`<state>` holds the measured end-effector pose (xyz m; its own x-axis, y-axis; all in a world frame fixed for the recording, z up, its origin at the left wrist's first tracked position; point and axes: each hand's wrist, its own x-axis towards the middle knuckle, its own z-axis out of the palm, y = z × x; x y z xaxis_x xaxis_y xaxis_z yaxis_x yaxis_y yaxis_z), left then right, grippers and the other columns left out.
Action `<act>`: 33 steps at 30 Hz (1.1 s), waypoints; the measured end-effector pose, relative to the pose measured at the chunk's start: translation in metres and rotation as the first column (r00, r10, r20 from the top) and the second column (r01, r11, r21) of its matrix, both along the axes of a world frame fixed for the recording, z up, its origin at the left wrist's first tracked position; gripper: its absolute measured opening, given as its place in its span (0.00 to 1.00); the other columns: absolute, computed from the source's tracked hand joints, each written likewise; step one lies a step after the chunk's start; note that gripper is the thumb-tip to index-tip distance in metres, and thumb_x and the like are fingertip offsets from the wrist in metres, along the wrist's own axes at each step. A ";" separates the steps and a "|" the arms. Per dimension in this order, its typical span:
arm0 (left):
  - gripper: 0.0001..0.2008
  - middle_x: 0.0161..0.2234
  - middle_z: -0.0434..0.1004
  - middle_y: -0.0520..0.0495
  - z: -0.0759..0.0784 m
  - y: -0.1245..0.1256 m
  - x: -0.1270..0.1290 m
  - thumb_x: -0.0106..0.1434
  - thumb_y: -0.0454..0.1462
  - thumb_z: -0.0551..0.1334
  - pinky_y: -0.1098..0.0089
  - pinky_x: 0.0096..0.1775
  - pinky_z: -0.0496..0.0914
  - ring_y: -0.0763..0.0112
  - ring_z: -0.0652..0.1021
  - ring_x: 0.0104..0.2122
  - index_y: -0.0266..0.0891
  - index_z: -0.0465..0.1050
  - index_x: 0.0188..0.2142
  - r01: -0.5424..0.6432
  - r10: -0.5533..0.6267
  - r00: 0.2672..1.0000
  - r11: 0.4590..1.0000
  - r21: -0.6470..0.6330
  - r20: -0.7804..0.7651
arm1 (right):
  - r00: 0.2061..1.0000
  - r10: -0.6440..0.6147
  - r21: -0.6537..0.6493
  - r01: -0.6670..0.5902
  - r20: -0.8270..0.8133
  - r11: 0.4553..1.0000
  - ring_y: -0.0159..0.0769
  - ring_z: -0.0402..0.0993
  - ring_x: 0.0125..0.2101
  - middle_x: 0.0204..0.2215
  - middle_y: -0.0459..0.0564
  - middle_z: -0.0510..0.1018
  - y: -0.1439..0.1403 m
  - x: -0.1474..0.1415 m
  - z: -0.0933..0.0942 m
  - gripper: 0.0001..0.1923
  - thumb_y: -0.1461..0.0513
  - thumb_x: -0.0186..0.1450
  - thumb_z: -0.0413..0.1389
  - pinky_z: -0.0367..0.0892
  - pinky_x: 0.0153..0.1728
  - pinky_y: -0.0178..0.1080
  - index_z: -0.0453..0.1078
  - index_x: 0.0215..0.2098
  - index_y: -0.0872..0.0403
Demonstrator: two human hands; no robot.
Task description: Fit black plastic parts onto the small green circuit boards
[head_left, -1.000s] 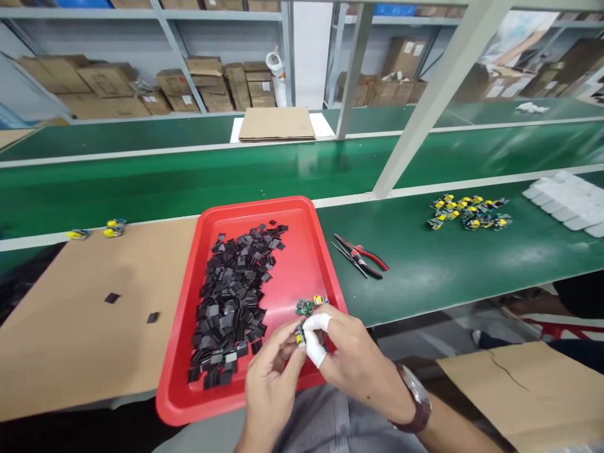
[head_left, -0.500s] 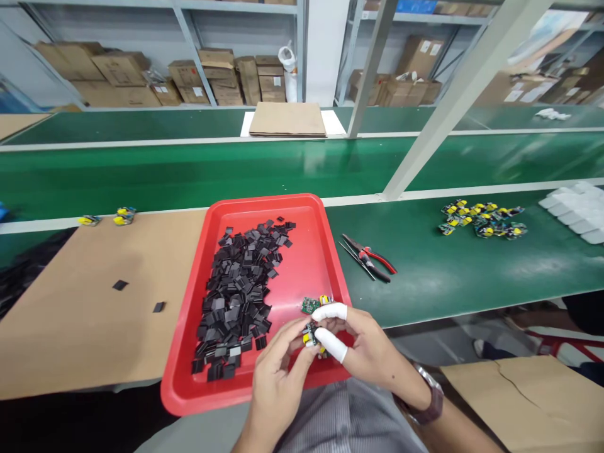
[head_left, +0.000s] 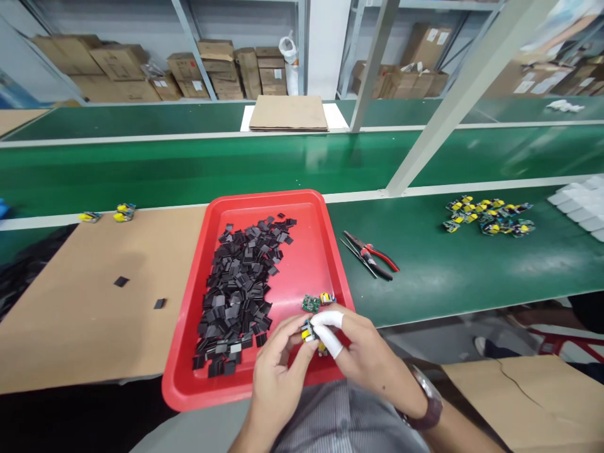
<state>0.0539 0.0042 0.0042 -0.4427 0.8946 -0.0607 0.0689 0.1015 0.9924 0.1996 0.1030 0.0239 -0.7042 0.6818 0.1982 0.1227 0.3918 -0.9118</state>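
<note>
My left hand [head_left: 282,371] is closed, its thumb and fingers pinching a small circuit board [head_left: 307,333] with a yellow component. My right hand [head_left: 365,349] wears white finger covers on thumb and forefinger, whose tips press together at the right edge of that board. Whether a smaller piece sits between those tips is hidden. Beneath both hands is a red tray [head_left: 337,264]. Just beyond the fingers, a green circuit board [head_left: 311,303] lies in the tray beside a board with a yellow part [head_left: 326,298]. Black flat pieces [head_left: 240,283] fill the tray's left side.
Pliers [head_left: 372,255] with red and black handles lie right of the tray beside thin metal tweezers [head_left: 358,258]. Several yellow-topped boards [head_left: 491,217] are grouped farther right, near white trays [head_left: 580,204]. Cardboard [head_left: 94,302] covers the left bench. A slanted post [head_left: 438,119] rises behind.
The right thumb and forefinger, apart half a second ago, are now closed together at the board. The board has turned slightly in the left hand. The camera view has shifted a little.
</note>
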 end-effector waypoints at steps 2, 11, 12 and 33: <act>0.15 0.51 0.80 0.44 -0.002 -0.001 0.000 0.66 0.37 0.68 0.65 0.49 0.79 0.61 0.82 0.47 0.47 0.80 0.53 0.019 -0.014 0.993 0.999 0.040 -0.120 | 0.995 -0.042 -0.274 0.016 -0.088 0.961 0.38 0.80 0.36 0.41 0.52 0.82 0.001 0.000 -0.005 0.08 0.63 0.73 0.55 0.78 0.38 0.40 0.75 0.48 0.50; 0.19 0.44 0.75 0.47 0.001 -0.002 0.006 0.64 0.29 0.68 0.69 0.42 0.77 0.68 0.80 0.41 0.46 0.78 0.54 0.093 -0.016 0.940 0.973 0.212 -0.341 | 0.982 -0.114 -0.686 -0.023 -0.153 0.727 0.32 0.80 0.32 0.31 0.46 0.84 0.005 0.003 -0.007 0.07 0.59 0.64 0.69 0.76 0.36 0.31 0.78 0.37 0.52; 0.19 0.44 0.75 0.47 0.001 -0.002 0.006 0.64 0.29 0.68 0.70 0.41 0.77 0.69 0.79 0.40 0.46 0.78 0.54 0.094 -0.014 0.941 0.971 0.221 -0.339 | 0.983 -0.107 -0.687 -0.023 -0.146 0.726 0.31 0.80 0.32 0.31 0.46 0.84 0.005 0.003 -0.006 0.07 0.60 0.63 0.70 0.76 0.36 0.31 0.78 0.36 0.52; 0.19 0.42 0.73 0.47 0.006 -0.004 0.010 0.63 0.30 0.69 0.72 0.38 0.78 0.71 0.80 0.38 0.43 0.77 0.54 0.047 0.026 0.956 0.969 0.242 -0.292 | 0.994 0.020 -0.743 -0.096 -0.110 0.663 0.32 0.80 0.29 0.29 0.45 0.83 0.017 0.010 -0.015 0.08 0.62 0.60 0.72 0.75 0.35 0.32 0.80 0.35 0.52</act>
